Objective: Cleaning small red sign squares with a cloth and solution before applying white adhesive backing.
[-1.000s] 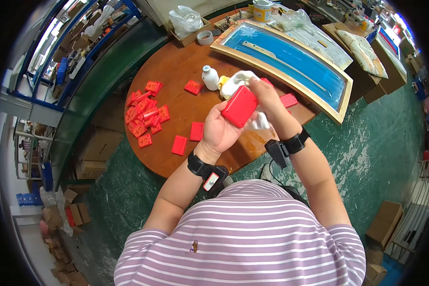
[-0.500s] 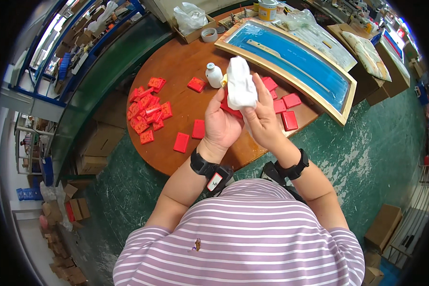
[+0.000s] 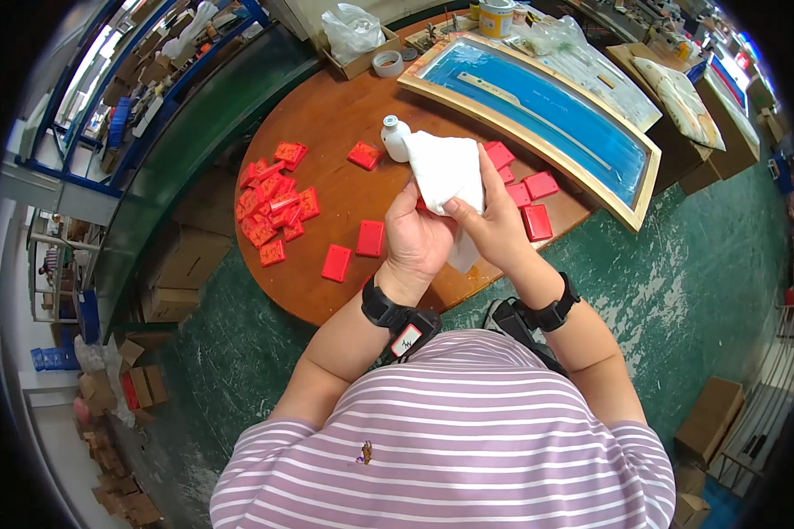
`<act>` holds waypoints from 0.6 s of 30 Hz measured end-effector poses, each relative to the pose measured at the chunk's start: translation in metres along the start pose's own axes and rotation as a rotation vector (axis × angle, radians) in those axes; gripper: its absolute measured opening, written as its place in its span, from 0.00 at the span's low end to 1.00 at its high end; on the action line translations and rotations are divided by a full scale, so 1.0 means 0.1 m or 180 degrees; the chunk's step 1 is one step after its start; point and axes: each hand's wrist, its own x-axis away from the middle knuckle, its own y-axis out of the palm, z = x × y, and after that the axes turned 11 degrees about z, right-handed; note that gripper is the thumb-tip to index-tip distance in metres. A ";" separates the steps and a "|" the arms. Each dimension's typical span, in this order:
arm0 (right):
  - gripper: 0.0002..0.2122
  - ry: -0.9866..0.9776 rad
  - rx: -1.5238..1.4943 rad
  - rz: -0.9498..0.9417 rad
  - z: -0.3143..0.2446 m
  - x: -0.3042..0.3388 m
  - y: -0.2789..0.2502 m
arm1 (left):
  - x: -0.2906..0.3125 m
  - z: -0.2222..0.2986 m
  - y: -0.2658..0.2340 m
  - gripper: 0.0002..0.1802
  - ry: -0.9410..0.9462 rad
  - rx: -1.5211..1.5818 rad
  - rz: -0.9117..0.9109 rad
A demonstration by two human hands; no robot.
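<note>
Over the round table, my left hand (image 3: 417, 240) is closed around a red plastic case (image 3: 421, 204), of which only a sliver shows under a white cloth (image 3: 450, 172). My right hand (image 3: 501, 231) grips that cloth, thumb on top, and presses it over the case. Just beyond the cloth stands a white bottle (image 3: 396, 141), partly covered by it. A patterned red case (image 3: 363, 156) lies left of the bottle. Two plain red cases, one upright-looking (image 3: 370, 238) and one tilted (image 3: 335, 263), lie left of my left hand. Other red cases (image 3: 536, 222) lie right of my right hand.
A heap of red cases with orange marks (image 3: 272, 207) covers the table's left side. A wood-framed blue mesh screen (image 3: 538, 110) spans the far right, a ruler on it. Behind are a tape roll (image 3: 387, 63), a carton with a plastic bag (image 3: 353, 35) and a tin (image 3: 496, 18).
The cloth, bunched and upright before, now spreads wider and flatter over the case. Both hands have shifted slightly right and toward me. The yellow bit beside the bottle is hidden now.
</note>
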 end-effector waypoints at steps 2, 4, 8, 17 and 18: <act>0.37 -0.0168 0.0240 0.0114 -0.05 0.03 0.03 | -0.03 -0.02 -0.03 0.22 0.0031 -0.0122 -0.0063; 0.37 -0.0333 0.0504 0.0264 -0.05 0.02 0.05 | -0.04 -0.05 0.04 0.22 0.0023 -0.0248 -0.0141; 0.27 -0.0246 0.0536 0.0544 -0.03 -0.11 0.06 | 0.00 -0.09 0.11 0.25 0.0192 -0.0268 -0.0133; 0.31 0.0330 -0.0698 -0.0119 -0.17 -0.14 -0.03 | -0.05 0.05 0.12 0.23 0.0102 -0.0280 -0.0121; 0.32 0.0393 -0.0702 -0.0183 -0.17 -0.14 -0.04 | -0.05 0.04 0.13 0.22 0.0070 -0.0302 -0.0063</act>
